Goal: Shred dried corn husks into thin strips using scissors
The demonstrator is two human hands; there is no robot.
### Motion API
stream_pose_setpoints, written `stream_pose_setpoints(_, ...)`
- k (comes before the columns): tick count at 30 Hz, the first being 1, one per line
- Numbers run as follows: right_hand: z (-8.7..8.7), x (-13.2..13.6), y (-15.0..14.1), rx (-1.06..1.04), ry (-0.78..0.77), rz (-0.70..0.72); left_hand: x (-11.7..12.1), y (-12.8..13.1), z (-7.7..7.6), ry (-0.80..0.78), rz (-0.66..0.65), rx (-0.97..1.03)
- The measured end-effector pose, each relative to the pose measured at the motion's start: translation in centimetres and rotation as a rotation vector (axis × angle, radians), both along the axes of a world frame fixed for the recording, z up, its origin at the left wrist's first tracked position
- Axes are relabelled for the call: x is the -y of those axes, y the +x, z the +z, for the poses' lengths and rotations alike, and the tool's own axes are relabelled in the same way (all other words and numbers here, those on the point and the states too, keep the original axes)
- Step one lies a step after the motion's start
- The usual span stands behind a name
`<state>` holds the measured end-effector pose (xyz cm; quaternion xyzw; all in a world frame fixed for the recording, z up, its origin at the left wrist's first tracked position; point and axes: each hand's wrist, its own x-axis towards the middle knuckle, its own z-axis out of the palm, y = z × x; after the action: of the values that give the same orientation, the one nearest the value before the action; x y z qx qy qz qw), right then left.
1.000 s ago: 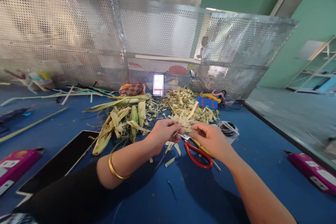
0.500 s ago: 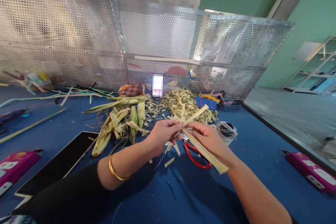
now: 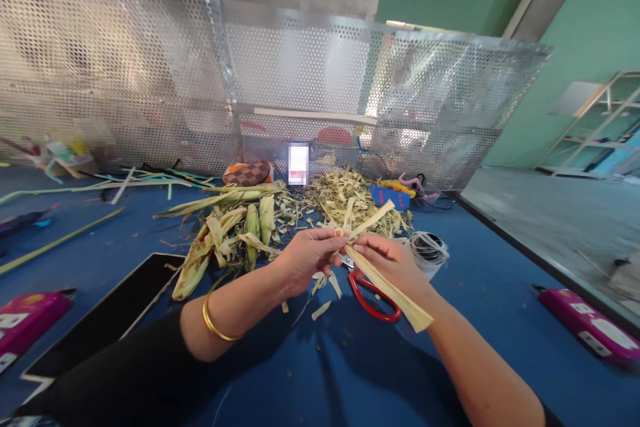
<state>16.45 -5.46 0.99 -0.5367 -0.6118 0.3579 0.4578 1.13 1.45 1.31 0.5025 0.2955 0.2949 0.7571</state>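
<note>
My left hand (image 3: 313, 257) and my right hand (image 3: 393, 263) meet at the middle of the table, both closed on pale dried corn husk strips (image 3: 387, 283). The strips cross between my fingertips; two ends point up and away, and a long one runs down across my right hand toward the wrist. My left thumb and forefinger pinch the crossing; the exact fold there is too small to make out. Just below my hands lie scissors with red handles (image 3: 373, 303), their blades partly hidden by my fingers. Small husk scraps (image 3: 321, 310) are scattered beside them.
Whole corn husks (image 3: 200, 263) lie at left, a heap of husk shreds (image 3: 345, 190) behind. A wire roll (image 3: 429, 250) stands right of my hands. Magenta power strips (image 3: 590, 323) lie at both sides, with a black tray (image 3: 115, 310) at left. A perforated metal screen (image 3: 300, 67) borders the back.
My hands keep their hold on the husk strips with almost no movement. The whole view has shifted slightly.
</note>
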Motion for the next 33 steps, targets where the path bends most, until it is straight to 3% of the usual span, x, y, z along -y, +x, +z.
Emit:
stream_pose_setpoints(5,-0.7,-0.2,0.1,-0.269,-0.135,-0.015,-0.3,-0.3,0.4,-0.092,-0.073,0.012)
stream_pose_setpoints(11,-1.8,-0.8,-0.6,0.013,0.009,-0.144,0.1,-0.1,0.4,-0.231,-0.115,0.054)
stream_pose_setpoints(18,-4.0,-1.4,-1.7,0.038,0.137,-0.117,1.1,0.5,-0.6,-0.257,-0.035,0.078)
stream_pose_setpoints(25,-5.9,-1.9,-2.2,0.121,0.202,-0.239,1.6,0.5,0.5,-0.462,-0.092,0.158)
stream_pose_setpoints(30,-5.0,-1.7,-1.4,0.294,0.21,-0.147,1.1,0.4,-0.3,-0.252,-0.069,0.11)
stream_pose_setpoints(33,-3.6,-1.2,-0.4,0.435,0.306,-0.234,0.6,0.4,-0.7,-0.106,0.05,0.051)
